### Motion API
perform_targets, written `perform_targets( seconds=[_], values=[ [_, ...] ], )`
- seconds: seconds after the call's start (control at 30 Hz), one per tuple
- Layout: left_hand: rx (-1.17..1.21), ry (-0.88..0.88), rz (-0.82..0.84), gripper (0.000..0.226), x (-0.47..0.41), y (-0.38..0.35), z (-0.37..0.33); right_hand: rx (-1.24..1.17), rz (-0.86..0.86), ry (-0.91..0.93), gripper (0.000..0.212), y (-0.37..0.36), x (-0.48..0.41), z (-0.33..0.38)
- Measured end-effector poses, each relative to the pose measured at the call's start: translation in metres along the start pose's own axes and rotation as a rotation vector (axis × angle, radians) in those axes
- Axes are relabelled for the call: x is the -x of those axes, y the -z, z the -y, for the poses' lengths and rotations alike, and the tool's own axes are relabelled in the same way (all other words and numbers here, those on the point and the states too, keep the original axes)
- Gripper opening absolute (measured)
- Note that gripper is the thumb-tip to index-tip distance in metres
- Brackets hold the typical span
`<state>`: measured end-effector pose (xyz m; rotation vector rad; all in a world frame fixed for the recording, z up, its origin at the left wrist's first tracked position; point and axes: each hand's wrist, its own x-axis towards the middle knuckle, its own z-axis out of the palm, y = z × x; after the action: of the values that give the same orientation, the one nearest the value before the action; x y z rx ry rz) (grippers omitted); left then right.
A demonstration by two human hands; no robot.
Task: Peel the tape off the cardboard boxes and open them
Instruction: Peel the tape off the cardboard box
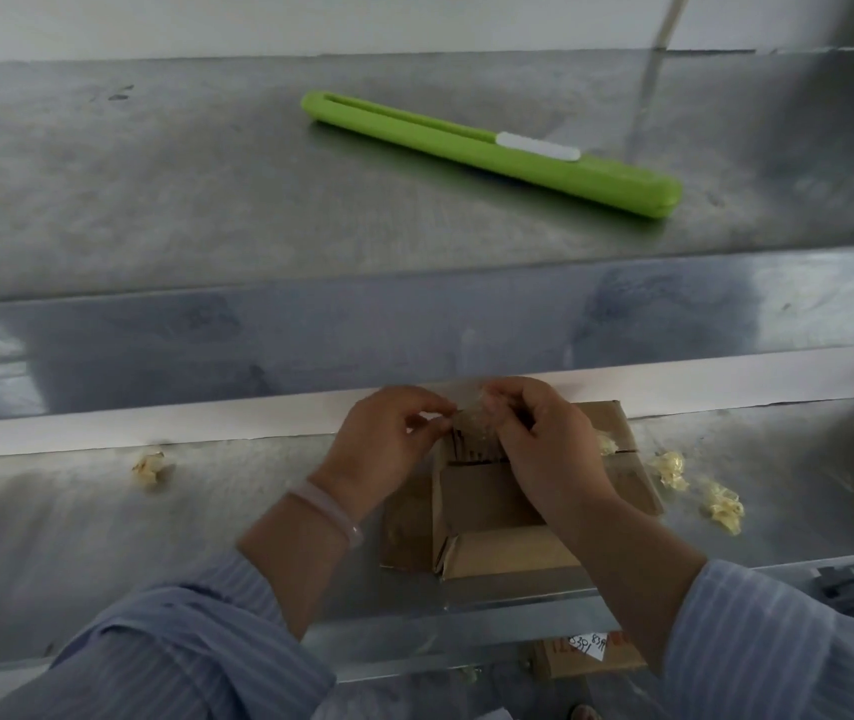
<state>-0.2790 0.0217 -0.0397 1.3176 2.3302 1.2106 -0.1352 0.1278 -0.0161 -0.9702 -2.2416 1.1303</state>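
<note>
**Hands peel clear tape from a small cardboard box (pixel 487 517) on a steel table (pixel 102 511).**

Head view: the box sits on the near part of the table, right of centre, directly under both hands. The fingers (pixel 430 407) of the left hand (pixel 388 439) pinch one end of the crumpled clear tape (pixel 471 433) at the box's far edge. The right hand (pixel 534 444) curls its fingers round the other end. The step in hand appears to be peeling, and the near flaps look partly loose. The next move likely calls for a steady pull away from the cardboard, then parting the flaps. Yellowish tape wads (pixel 723 504) lie on the table left and right of the box. A green cutter (pixel 492 153) rests well apart on the raised far ledge.
</note>
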Motion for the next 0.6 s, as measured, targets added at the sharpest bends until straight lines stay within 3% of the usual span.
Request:
perform_targets(
  seconds=[0.3, 0.6],
  values=[
    [0.005, -0.118, 0.124, 0.007, -0.019, 0.005, 0.005, 0.093, 0.002, -0.006, 0.036, -0.002, -0.002, -0.005],
    [0.095, 0.059, 0.296, 0.024, -0.032, 0.008, -0.001, 0.174, 0.044, -0.015, 0.036, -0.002, -0.002, -0.004]
  ],
)
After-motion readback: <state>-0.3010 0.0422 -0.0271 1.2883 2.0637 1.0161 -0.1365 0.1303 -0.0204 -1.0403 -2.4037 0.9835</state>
